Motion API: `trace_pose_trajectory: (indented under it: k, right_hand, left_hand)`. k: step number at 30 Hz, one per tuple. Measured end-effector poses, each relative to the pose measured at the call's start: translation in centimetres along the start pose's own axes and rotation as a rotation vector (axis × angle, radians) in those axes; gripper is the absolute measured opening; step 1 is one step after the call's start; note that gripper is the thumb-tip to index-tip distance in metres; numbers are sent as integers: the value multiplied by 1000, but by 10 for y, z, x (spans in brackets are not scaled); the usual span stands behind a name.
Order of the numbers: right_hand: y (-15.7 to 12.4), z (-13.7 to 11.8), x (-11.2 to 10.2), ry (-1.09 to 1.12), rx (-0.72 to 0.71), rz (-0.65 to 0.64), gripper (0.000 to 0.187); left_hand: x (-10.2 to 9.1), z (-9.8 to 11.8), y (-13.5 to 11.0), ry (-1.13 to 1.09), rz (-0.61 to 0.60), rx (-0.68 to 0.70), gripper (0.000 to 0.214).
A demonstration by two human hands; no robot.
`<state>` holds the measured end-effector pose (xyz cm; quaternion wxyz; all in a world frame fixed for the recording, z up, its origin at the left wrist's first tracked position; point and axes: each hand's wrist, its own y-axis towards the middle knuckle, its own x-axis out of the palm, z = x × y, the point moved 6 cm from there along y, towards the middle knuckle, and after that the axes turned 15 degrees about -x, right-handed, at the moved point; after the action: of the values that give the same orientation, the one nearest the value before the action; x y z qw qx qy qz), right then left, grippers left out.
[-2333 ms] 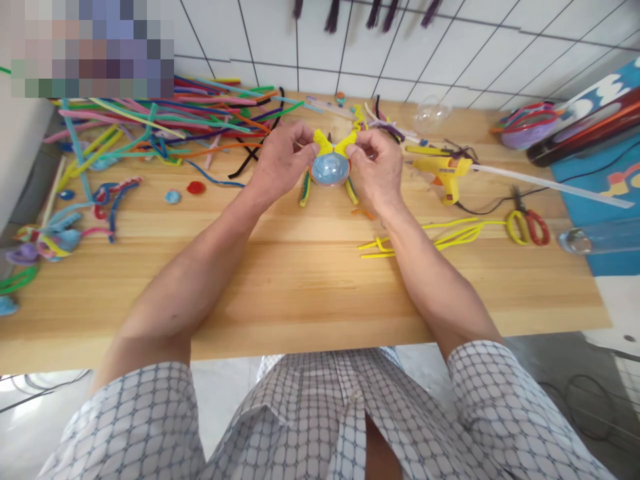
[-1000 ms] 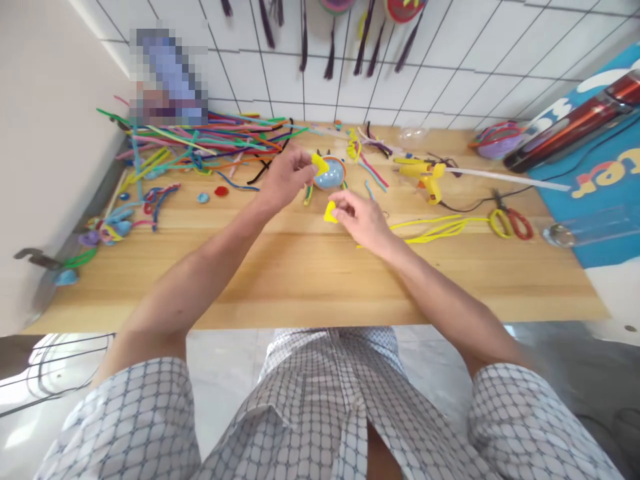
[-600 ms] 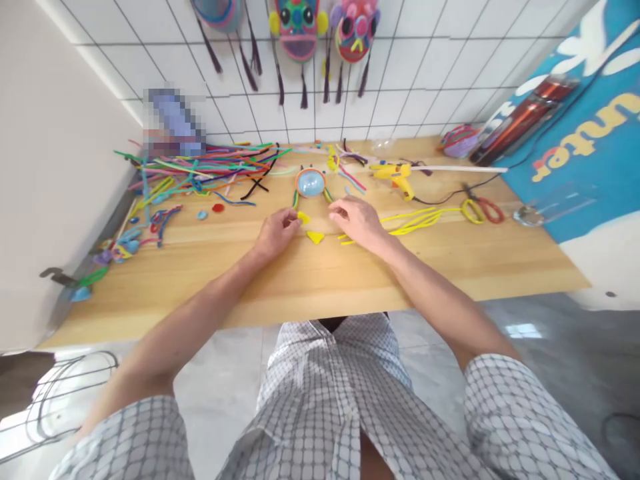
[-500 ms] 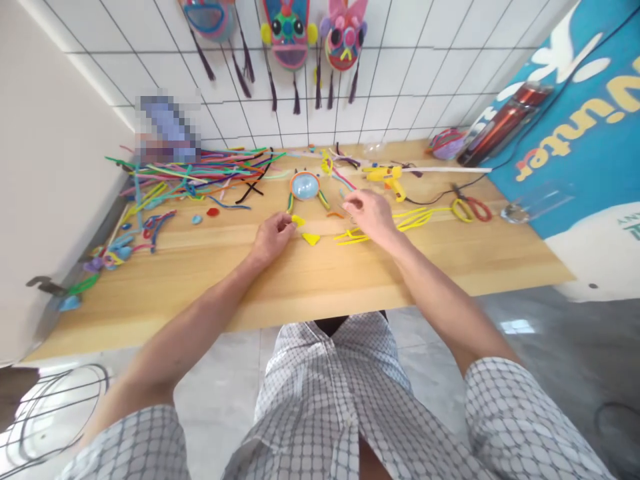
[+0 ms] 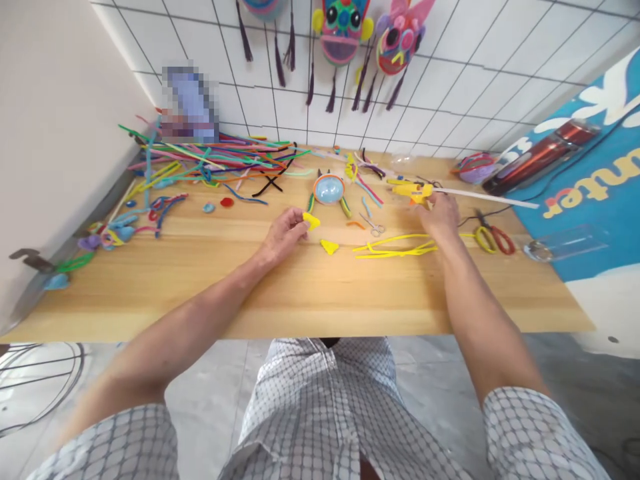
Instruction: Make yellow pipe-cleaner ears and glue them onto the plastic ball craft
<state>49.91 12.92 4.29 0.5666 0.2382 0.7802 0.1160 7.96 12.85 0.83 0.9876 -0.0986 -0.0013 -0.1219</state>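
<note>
Between the fingertips of my left hand point(image 5: 286, 235) is a small yellow piece point(image 5: 313, 221). A second yellow triangular piece point(image 5: 329, 247) lies on the table just to its right. My right hand point(image 5: 441, 215) is closed around the handle of a yellow glue gun point(image 5: 413, 191); a long white glue stick point(image 5: 493, 199) sticks out behind it. Beyond my left hand sits a clear bluish oval shape point(image 5: 329, 189) with an orange rim and striped legs. Small scissors point(image 5: 377, 229) and an orange strip point(image 5: 355, 224) lie between my hands.
Yellow pipe cleaners point(image 5: 393, 252) lie near my right forearm, with red-and-yellow-handled scissors point(image 5: 494, 240) farther right. A pile of coloured pipe cleaners point(image 5: 225, 160) covers the back left. A red thermos point(image 5: 543, 157) stands at the right; decorated masks point(image 5: 344, 33) hang on the wall.
My right hand has moved right from beside the small scissors and taken hold of the glue gun. My left hand has lifted the yellow piece slightly. The view has shifted.
</note>
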Motion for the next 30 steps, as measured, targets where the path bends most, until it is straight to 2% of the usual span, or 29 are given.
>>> trace_pose_trajectory:
  k: [5, 11, 14, 17, 21, 26, 30]
  right_hand:
    - [9, -8, 1, 55, 70, -51, 18]
    - [13, -28, -5, 347, 90, 56, 14]
    - [8, -56, -4, 396, 27, 66, 9]
    - [-7, -97, -3, 408, -107, 48, 35]
    - [-33, -129, 5, 412, -131, -5, 43]
    - [-50, -134, 16, 358, -174, -21, 39]
    - [-55, -131, 19, 343, -203, -9, 33]
  left_hand:
    - [1, -1, -2, -15, -25, 4, 20]
    - [-1, 1, -5, -13, 14, -25, 25]
    - [-2, 4, -7, -82, 73, -41, 30]
    - [0, 9, -10, -151, 108, -52, 40]
    - [10, 11, -10, -161, 64, -108, 40]
    - [19, 2, -3, -231, 20, -187, 40]
    - [20, -4, 0, -298, -23, -197, 42]
